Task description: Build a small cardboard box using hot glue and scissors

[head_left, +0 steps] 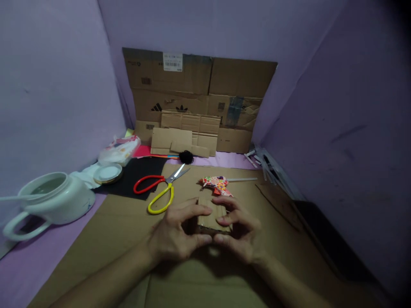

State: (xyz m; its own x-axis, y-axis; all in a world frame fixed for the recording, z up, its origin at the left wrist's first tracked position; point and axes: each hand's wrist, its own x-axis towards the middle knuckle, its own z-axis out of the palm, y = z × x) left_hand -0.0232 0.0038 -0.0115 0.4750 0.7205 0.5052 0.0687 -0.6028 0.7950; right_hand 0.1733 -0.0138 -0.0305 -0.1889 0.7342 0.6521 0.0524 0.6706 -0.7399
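Note:
Between both hands is a small brown cardboard piece (210,220), boxy in shape, with a cut edge facing me. My left hand (181,229) grips its left side, forefinger on top and thumb at the near lower edge. On the right side, my right hand (239,229) holds it with bent fingers on top and its thumb below. The two thumb tips almost meet. Just beyond lies a glue gun (215,183) with a colourful patterned body and a clear glue stick at its back. Open scissors (168,182) with red and yellow handles rest left of it.
A brown cardboard sheet (105,252) covers the work surface. To the left stand a white pot (64,205) and a round lid (108,173) near black paper (128,177). Black yarn (186,157) and cardboard pieces (171,139) sit at the back. Glue sticks (268,164) and a dark phone-like slab (330,239) lie right.

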